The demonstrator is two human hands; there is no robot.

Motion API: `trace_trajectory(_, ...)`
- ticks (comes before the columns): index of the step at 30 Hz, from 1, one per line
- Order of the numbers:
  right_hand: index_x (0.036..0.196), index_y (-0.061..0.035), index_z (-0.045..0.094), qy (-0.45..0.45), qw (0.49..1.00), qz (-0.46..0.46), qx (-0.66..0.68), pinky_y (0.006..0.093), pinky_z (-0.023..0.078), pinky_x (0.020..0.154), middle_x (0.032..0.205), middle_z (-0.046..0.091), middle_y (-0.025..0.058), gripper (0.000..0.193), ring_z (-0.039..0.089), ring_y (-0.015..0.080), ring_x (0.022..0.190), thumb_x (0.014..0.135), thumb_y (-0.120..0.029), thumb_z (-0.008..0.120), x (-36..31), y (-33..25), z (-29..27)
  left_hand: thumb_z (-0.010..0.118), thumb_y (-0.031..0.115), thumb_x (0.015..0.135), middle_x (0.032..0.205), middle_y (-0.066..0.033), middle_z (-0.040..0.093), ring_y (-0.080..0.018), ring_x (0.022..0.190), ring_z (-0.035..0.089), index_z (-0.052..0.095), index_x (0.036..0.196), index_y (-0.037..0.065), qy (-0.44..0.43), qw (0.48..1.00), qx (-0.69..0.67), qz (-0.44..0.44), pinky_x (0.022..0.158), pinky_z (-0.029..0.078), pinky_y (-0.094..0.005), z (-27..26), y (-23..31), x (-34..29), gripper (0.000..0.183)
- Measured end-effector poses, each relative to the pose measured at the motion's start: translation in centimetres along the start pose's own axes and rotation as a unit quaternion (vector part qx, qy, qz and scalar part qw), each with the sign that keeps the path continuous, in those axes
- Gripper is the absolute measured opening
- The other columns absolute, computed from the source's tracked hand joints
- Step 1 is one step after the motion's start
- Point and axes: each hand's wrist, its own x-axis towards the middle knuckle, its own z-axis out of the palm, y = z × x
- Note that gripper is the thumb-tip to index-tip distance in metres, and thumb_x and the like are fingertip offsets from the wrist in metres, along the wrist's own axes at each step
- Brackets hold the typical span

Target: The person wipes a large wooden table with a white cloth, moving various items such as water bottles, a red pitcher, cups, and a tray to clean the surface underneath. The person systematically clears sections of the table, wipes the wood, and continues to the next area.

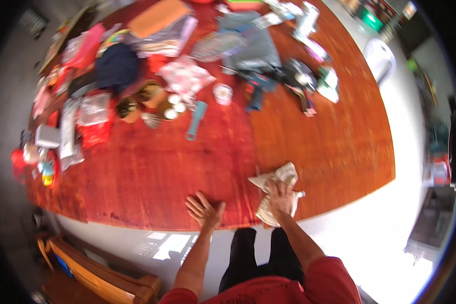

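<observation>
Near the front edge of the reddish-brown wooden table (162, 172), my left hand (206, 210) rests on the surface with its fingers spread and nothing in them. To its right, my right hand (280, 200) presses down on a crumpled cream-coloured cloth (288, 173) and grips it. Folds of the cloth stick out beyond the fingers and below the palm; the middle of it is hidden under my hand.
Across the far side lie a racket (219, 46), a teal-handled tool (196, 120), a small pink-and-white cup (222, 94), a dark cloth bundle (117, 66), an orange box (158, 17) and a grey bag (251, 45). A wooden bench (96, 268) stands at the lower left.
</observation>
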Motion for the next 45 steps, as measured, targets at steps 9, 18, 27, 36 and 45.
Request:
trace_trajectory(9,0.126,-0.03,0.058,0.079,0.997,-0.022,-0.01,0.0462,0.041,0.087,0.134,0.048,0.0039,0.051,0.047,0.0269,0.117,0.077,-0.015,0.06,-0.6,8.4,-0.7,0.048,0.074,0.083,0.157,-0.0258,-0.008,-0.0431,0.145,-0.007,0.002,0.155,0.015,0.036,0.999,0.009,-0.014,0.113,0.003,-0.0608,-1.0,1.7,-0.3,0.103)
trace_trajectory(18,0.123,-0.0246,0.059,0.098,0.983,0.15,-0.046,0.0473,0.036,0.093,0.143,0.045,0.0019,0.046,0.044,0.0259,0.123,0.077,-0.018,0.059,-1.9,25.0,-6.7,0.051,0.058,0.092,0.154,-0.0292,0.003,-0.0418,0.144,0.003,0.014,0.153,0.019,0.016,0.975,-0.002,0.222,0.112,0.009,-0.0581,2.7,22.8,-2.5,0.082)
trace_trajectory(27,0.126,-0.0264,0.057,0.101,0.965,0.235,-0.067,0.0492,0.034,0.096,0.145,0.044,0.0006,0.055,0.042,0.026,0.126,0.072,-0.017,0.059,-3.0,39.4,-10.9,0.055,0.048,0.093,0.156,-0.0259,0.002,-0.0416,0.144,0.004,0.018,0.153,0.021,0.009,0.932,-0.001,0.362,0.112,0.012,-0.0582,11.1,39.2,-4.9,0.076)
trace_trajectory(36,0.131,-0.0227,0.051,0.07,0.933,0.339,-0.095,0.0508,0.033,0.098,0.15,0.038,0.0047,0.061,0.038,0.029,0.13,0.071,-0.019,0.059,-2.2,51.5,-16.1,0.04,0.059,0.095,0.159,-0.0181,0.005,-0.0372,0.146,0.005,0.016,0.154,0.02,0.101,0.932,0.154,0.312,0.112,0.012,-0.0591,16.4,47.5,-4.1,0.075)
trace_trajectory(45,0.143,-0.0257,0.04,0.085,0.908,0.396,-0.104,0.0561,0.034,0.099,0.154,0.03,0.0059,0.067,0.033,0.0339,0.134,0.08,-0.03,0.061,0.3,54.3,-16.5,0.04,0.059,0.095,0.157,-0.0189,0.012,-0.0368,0.146,0.009,0.02,0.153,0.019,0.166,0.908,0.171,0.344,0.111,0.014,-0.0591,16.8,47.8,-4.6,0.073)
